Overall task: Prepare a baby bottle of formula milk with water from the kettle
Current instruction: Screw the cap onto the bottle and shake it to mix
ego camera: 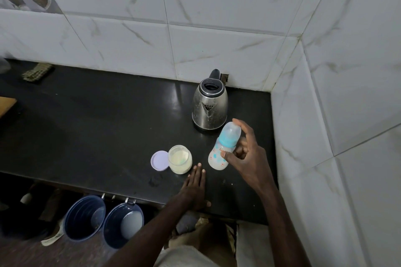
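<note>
A baby bottle [217, 154] with a blue collar and clear cap holds whitish liquid and tilts over the black counter [97, 119]. My right hand [247, 158] grips it, thumb on the body and forefinger over the cap. A steel kettle [210, 107] with a black lid stands just behind the bottle. An open jar of pale formula powder [180, 159] stands to the left, its lilac lid [160, 161] lying beside it. My left hand [195, 186] rests flat on the counter near the jar, fingers straight.
Tiled walls close the counter at the back and right, forming a corner behind the kettle. A scrubbing pad [38, 72] lies at the far left back. Two blue buckets [104, 221] stand on the floor below the counter's front edge.
</note>
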